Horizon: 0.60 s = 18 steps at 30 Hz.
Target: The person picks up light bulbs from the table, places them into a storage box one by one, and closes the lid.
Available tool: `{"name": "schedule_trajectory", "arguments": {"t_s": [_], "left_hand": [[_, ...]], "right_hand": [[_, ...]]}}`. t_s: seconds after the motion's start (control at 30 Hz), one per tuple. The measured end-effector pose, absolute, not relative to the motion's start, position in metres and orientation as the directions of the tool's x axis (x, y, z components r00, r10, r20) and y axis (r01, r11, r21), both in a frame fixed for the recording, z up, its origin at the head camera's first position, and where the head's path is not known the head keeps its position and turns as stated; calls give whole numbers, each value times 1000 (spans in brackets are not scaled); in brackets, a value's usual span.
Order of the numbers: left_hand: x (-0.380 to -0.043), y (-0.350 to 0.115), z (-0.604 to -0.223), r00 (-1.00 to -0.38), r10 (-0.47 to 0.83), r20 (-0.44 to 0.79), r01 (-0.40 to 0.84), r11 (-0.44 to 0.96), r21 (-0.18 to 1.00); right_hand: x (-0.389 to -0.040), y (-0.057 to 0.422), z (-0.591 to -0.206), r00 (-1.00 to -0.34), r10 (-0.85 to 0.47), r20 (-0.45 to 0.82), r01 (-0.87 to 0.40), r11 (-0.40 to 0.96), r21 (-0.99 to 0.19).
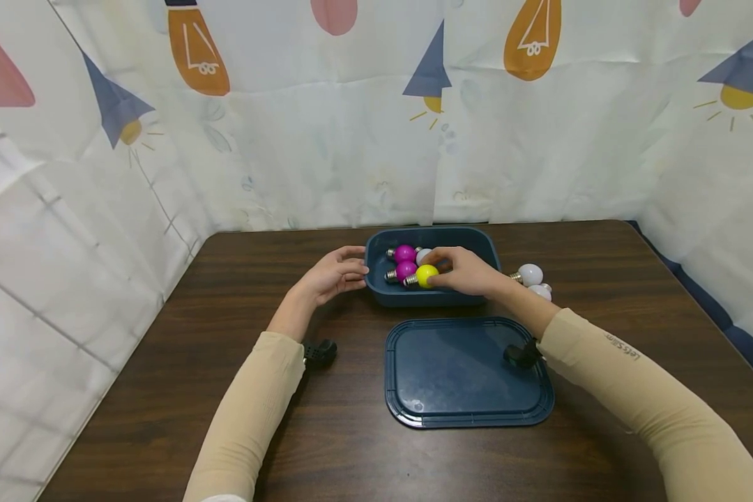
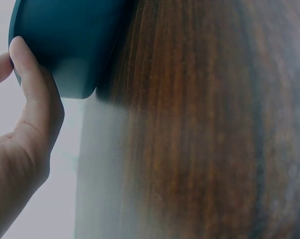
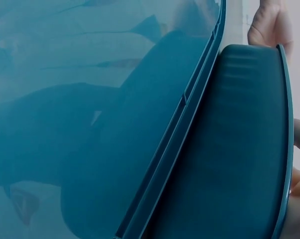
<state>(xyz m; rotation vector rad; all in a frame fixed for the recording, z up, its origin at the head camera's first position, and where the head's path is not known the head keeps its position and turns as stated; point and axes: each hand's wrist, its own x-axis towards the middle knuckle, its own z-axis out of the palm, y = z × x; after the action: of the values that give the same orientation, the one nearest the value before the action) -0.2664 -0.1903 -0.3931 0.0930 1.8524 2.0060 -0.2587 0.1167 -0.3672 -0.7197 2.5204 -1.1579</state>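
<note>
My right hand (image 1: 467,270) reaches over the dark blue bin (image 1: 376,298) and holds a yellow light bulb (image 1: 427,276) by its round end, its metal screw base pointing left. Beside it, two magenta bulbs (image 1: 405,253) lie in the bin, with a white bulb (image 1: 422,256) partly hidden by the fingers. At the bin's left end, my left hand (image 1: 335,274) touches the outer wall near the rim, its fingers fairly straight. The left wrist view shows fingertips (image 2: 21,47) at the rim. From the right wrist, the bin wall (image 3: 229,144) hides most of the right hand's work.
A dark blue lid (image 1: 464,369) lies flat in front of the bin, under my right forearm. Two white bulbs (image 1: 530,274) rest on the brown wooden table (image 1: 351,432) to the bin's right. A printed curtain (image 1: 326,139) hangs behind the table's far edge.
</note>
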Motion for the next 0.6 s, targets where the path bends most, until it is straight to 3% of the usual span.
{"name": "schedule_trajectory", "arguments": {"t_s": [0.6], "left_hand": [[-266,-192,-394,-914,344,-214,-244,-47,969]], "right_hand": [[-259,113,-370,-828,-560,-44,-321,535,-781]]}}
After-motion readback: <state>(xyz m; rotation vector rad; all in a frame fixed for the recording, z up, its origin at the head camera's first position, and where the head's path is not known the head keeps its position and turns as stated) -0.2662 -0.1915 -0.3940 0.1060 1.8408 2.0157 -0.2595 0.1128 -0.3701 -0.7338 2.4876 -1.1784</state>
